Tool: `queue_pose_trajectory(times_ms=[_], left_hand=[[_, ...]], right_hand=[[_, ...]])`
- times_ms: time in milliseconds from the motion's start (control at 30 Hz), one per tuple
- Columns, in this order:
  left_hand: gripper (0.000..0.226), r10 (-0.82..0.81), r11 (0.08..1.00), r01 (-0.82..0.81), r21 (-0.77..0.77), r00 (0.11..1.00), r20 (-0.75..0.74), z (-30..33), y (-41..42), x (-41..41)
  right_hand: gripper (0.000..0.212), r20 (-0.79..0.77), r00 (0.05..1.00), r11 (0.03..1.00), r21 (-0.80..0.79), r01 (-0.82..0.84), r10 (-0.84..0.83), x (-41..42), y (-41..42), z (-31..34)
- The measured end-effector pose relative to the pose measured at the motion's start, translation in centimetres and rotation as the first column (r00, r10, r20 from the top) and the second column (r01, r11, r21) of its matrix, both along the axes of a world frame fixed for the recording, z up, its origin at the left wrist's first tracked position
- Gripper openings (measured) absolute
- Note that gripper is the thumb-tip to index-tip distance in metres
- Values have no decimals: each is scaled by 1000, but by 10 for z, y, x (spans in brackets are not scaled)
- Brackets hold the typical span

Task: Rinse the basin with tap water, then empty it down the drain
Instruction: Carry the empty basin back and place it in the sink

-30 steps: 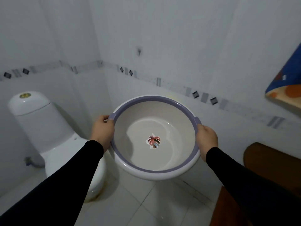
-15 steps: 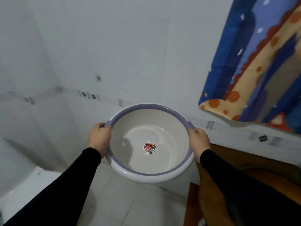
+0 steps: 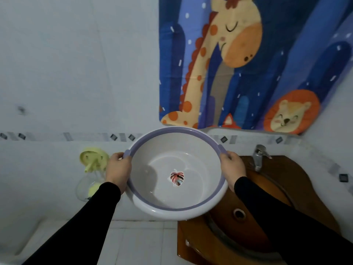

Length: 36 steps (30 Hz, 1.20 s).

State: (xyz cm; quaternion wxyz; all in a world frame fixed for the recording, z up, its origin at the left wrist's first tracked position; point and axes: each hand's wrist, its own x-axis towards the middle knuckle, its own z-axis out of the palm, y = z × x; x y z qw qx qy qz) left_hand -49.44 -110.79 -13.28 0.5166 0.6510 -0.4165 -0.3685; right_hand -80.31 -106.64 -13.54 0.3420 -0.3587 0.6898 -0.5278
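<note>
The left hand [image 3: 118, 170] and right hand [image 3: 232, 170] are each gripping opposite sides of the basin's [image 3: 191, 150] purple rim, holding it in the air, tilted toward the person, just left of the brown sink [image 3: 282, 188] and its tap [image 3: 259, 155], with a leaf sticker [image 3: 176, 178] showing inside.

White basin [image 3: 152, 165] at centre — lilac rim, red-and-teal leaf print [image 3: 176, 178] inside. Upper right, blue curtain [image 3: 286, 54] with spotted orange giraffe and lion. Brown sink [image 3: 298, 180] lower right; pale-green holder [image 3: 93, 155] left; black sleeves [image 3: 86, 222].
</note>
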Motion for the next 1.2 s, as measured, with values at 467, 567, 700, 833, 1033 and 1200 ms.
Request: queue_pose_trajectory(times_ms=[467,567,700,833,1033,1200], left_hand=[[30,-168,981,135,136,950,264,-58,8,-153],[34,-187,975,138,176,936,298,-71,7,-179],[37,-222,961,141,236,903,368,-88,5,-208],[39,-246,953,150,262,890,385,-103,1,-231],[41,-325,910,192,368,881,345,-125,-9,-253],[41,-422,857,276,435,861,284,-137,-22,-271]], right_hand=[[30,-57,998,980,199,-1,12,-152,61,-55],[30,-53,997,967,251,-35,50,-179,65,-72],[33,-5,996,945,317,-81,87,-211,66,-95],[23,14,996,921,381,-84,85,-233,65,-117],[41,83,997,884,466,-45,8,-247,66,-144],[44,87,992,850,526,37,-97,-254,70,-164]])
